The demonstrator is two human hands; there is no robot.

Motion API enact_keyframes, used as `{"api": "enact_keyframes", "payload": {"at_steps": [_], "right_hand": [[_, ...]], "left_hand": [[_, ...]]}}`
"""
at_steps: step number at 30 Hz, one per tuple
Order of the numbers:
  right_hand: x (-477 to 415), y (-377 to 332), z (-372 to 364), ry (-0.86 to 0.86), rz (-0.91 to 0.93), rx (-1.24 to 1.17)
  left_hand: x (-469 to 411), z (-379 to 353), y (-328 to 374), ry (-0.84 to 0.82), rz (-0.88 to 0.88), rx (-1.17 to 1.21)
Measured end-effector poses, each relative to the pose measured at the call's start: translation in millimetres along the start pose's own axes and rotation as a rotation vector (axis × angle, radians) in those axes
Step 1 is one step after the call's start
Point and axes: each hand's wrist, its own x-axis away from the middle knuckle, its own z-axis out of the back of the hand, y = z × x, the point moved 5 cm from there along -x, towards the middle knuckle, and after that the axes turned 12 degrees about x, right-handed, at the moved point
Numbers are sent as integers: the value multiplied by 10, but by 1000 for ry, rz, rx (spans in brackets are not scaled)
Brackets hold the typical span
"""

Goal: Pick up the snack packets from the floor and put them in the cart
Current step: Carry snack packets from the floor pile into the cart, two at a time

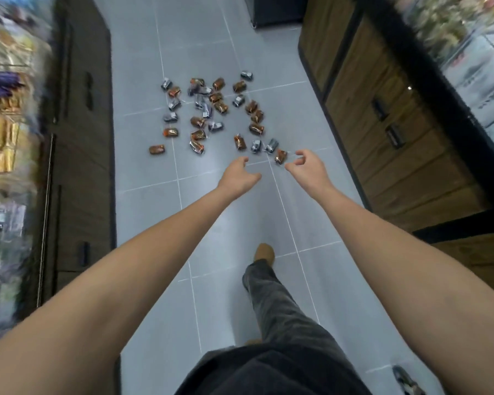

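The left hand (240, 173) and right hand (307, 163) are hovering side by side above the grey tiled floor (140, 181), fingers loosely curled, holding nothing. The snack packets (220, 106), brown and silver, are lying scattered on the tiles ahead, with the nearest brown packet (280, 156) showing just beside the right hand's fingertips.

The grey tiled floor (143, 252) is lit evenly and fairly brightly by diffuse light; only faint, soft shadows are cast beside the snack packets (211, 109). A pale sheen is seen on the tiles between the forearms (126, 266). The shelves of goods (6, 109) at the left edge and the display (468, 52) at the upper right are smeared by heavy motion blur. The centre is rendered sharper, though the packets' print cannot be read. The wooden cabinets (382, 138) are bowed by wide-angle distortion, and the forearms are stretched towards the lower corners.
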Motion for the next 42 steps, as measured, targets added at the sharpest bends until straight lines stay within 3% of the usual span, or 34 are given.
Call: {"api": "enact_keyframes", "payload": {"at_steps": [16, 22, 31, 37, 42], "right_hand": [[-2418, -986, -263, -120, -51, 95], [-3240, -1129, -552, -125, -153, 97], [-4536, -1428, -1108, -168, -286, 144], [-5307, -1219, -1562, -193, -333, 207], [-5974, -631, -2111, -238, -386, 208]], "left_hand": [[-2211, 660, 790, 13, 108, -9], [-3236, 906, 857, -21, 148, -32], [-4888, 1245, 694, -194, 234, -108], [-5814, 1067, 361, -148, 379, -7], [-6578, 671, -220, -112, 437, 42]]}}
